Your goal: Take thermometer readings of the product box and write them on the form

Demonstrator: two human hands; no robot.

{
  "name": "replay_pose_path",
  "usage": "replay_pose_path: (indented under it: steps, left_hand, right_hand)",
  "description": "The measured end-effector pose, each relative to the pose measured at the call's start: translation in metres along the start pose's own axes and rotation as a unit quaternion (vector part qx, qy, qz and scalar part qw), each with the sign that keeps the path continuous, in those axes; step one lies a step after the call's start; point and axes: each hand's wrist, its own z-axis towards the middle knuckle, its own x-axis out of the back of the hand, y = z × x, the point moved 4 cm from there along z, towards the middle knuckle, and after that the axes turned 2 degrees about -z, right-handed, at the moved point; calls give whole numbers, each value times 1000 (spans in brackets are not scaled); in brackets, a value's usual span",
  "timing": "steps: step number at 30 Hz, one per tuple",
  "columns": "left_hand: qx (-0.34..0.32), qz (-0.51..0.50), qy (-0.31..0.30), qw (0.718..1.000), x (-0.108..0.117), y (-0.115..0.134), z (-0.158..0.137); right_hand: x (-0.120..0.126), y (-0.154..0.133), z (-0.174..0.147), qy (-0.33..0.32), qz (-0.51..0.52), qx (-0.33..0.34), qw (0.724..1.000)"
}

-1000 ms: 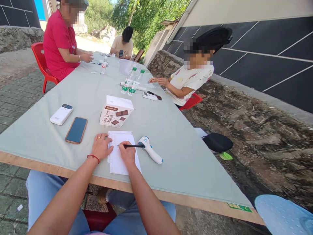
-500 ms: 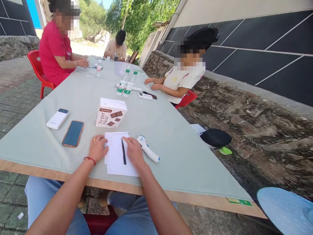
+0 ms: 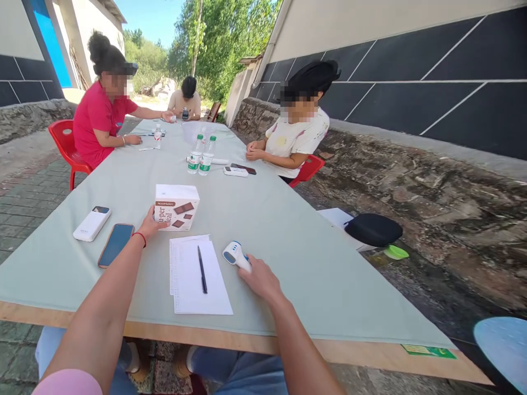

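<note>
Clasping a white-and-blue plastic thermometer (image 3: 234, 253) with the right hand (image 3: 261, 277), over grey-green tablecloth (image 3: 329, 291), beside white paper sheets (image 3: 187, 293) bearing a black pen (image 3: 202, 270), left hand (image 3: 149, 224) touching a white-and-brown cardboard box (image 3: 178, 202), its grip unclear.

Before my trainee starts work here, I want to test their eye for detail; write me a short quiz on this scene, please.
1. True or false: the black pen lies on the white paper.
2. Which hand is on the thermometer: A, left; B, right?
3. Fill in: the left hand touches the left side of the printed ____.

Key: 1. True. 2. B, the right hand. 3. Box.
</note>
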Motion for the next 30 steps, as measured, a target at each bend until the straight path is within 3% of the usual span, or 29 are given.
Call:
replay_pose_path:
  steps: [3,6,10,13,15,20,26,30]
  left_hand:
    - [54,-39,8,998,-3,-2,4]
    - [48,-77,68,994,0,4,2]
    - [49,-154,85,983,0,20,-26]
    - [87,-204,77,972,-4,28,-65]
    - [114,-201,81,970,-6,28,-92]
    - [91,-158,98,978,-5,15,-132]
    - [40,-63,84,994,-2,10,-139]
    - [16,-32,80,996,-1,9,-139]
  right_hand:
    - [-1,-5,-4,-20,50,-37,998]
    - [2,-19,-12,26,201,-46,978]
    - [14,-55,-36,90,463,-20,881]
    - [22,-93,-60,34,562,26,826]
    - [25,-114,-76,9,590,43,806]
    - [17,-149,-103,-19,609,66,790]
    - [6,-160,-105,-31,627,58,776]
    - [10,-165,-101,-19,620,49,783]
